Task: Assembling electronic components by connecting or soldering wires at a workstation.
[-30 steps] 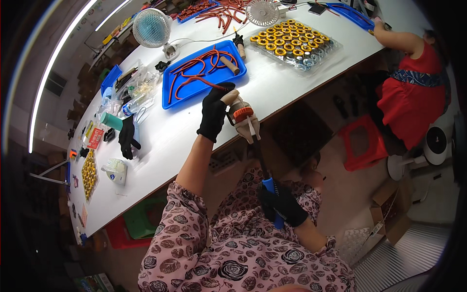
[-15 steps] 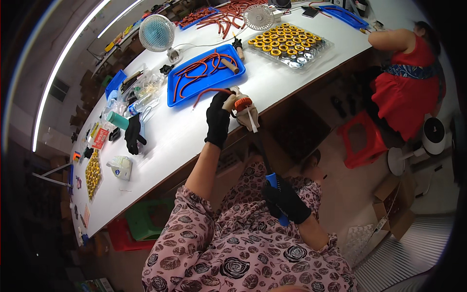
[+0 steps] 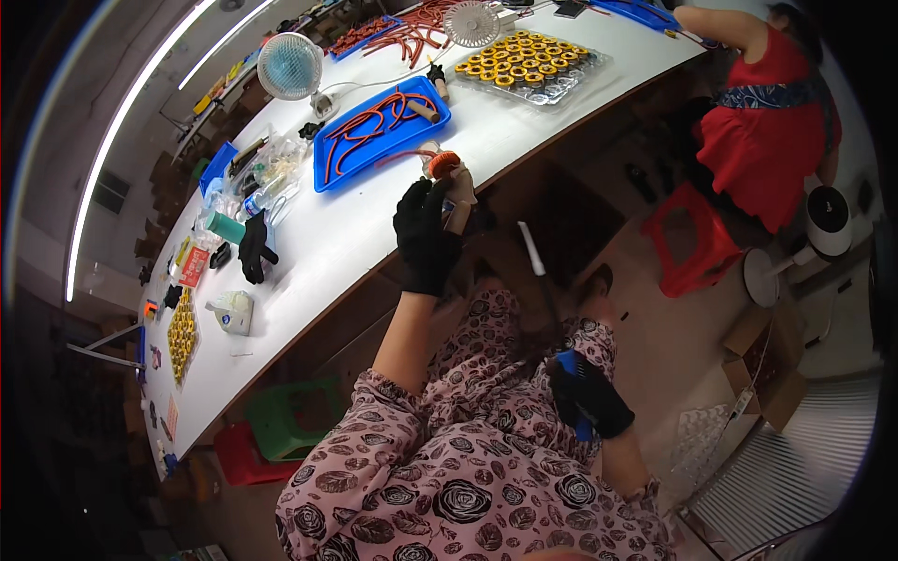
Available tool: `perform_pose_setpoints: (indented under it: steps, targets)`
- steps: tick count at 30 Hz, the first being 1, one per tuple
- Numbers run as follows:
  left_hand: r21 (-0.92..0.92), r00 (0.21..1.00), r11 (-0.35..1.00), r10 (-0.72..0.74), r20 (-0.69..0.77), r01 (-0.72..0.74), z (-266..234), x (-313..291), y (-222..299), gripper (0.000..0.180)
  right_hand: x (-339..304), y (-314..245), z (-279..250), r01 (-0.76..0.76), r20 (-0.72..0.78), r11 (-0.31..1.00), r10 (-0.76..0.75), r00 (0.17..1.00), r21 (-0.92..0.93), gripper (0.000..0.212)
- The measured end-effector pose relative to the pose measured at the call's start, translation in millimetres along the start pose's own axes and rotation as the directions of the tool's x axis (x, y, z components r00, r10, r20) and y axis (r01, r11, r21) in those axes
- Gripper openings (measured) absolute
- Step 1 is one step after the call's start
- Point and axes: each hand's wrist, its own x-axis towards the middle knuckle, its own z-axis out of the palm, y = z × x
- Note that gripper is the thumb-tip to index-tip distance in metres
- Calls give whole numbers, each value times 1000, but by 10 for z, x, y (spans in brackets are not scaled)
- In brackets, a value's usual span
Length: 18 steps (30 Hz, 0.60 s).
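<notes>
My left hand (image 3: 428,229), in a black glove with some fingertips bare, is closed around an orange wire-wound ring coil (image 3: 443,165) at the table's front edge. Something pale, perhaps cloth or a holder, shows around the coil; its kind is unclear. A dark red wire (image 3: 398,156) reaches left from there over the table. My right hand (image 3: 591,397), also black-gloved, grips a long tool (image 3: 567,361) with a blue handle, dark shaft and whitish tip. That tip points up over the floor, apart from the coil.
A blue tray (image 3: 383,140) with red wires and a brown rod lies behind the coil. Beyond are a clear tray of yellow rings (image 3: 524,65) and two small fans (image 3: 289,67). Bags, a spare black glove (image 3: 253,249) and a tissue pack lie left. Another person in red (image 3: 762,140) works at right.
My right hand has drawn the tool down and to the right, so its tip has come away from the coil. My left hand has turned with the coil, its fingers now below it.
</notes>
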Motion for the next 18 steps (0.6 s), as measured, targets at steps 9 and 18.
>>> perform_pose_setpoints:
  steps: [9, 18]
  targets:
    - [-115, 998, 993, -14, 56, 20, -180, -48, -154, 32, 770, -93, 200, 289, 61, 307, -583, 810, -907, 54]
    - [-260, 987, 953, -158, 8, 155, -219, -188, -275, 23, 619, 191, 154, 356, 273, -15, -673, 687, -934, 53]
